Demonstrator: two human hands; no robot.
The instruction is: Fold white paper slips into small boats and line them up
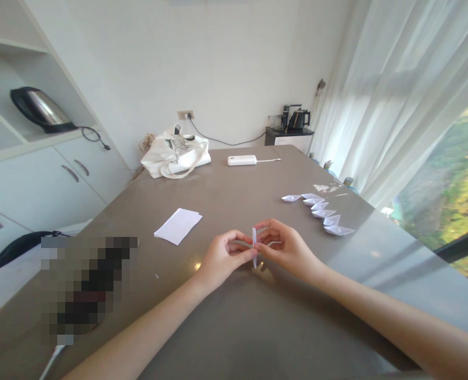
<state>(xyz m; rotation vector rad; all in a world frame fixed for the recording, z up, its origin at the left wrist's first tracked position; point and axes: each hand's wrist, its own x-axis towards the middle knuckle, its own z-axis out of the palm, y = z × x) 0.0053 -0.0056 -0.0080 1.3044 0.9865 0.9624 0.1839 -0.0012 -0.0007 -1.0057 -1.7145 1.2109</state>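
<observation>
Between my two hands, a small folded piece of white paper (254,237) stands upright and edge-on to me, just above the table. My left hand (228,258) pinches it from the left with thumb and fingers. From the right, my right hand (283,247) grips the same paper, its thumb meeting the left thumb near the paper's middle. A stack of white paper sheets (178,226) lies on the table to the left. Off to the right, several folded paper boats (324,213) sit in a slanting row.
At the far end of the brown table (226,198) are a white bag (174,153) and a white power bank (241,160) with a short cable. Paper scraps (326,187) lie near the right edge. A blurred-out dark object (95,285) rests at the left, with a cable.
</observation>
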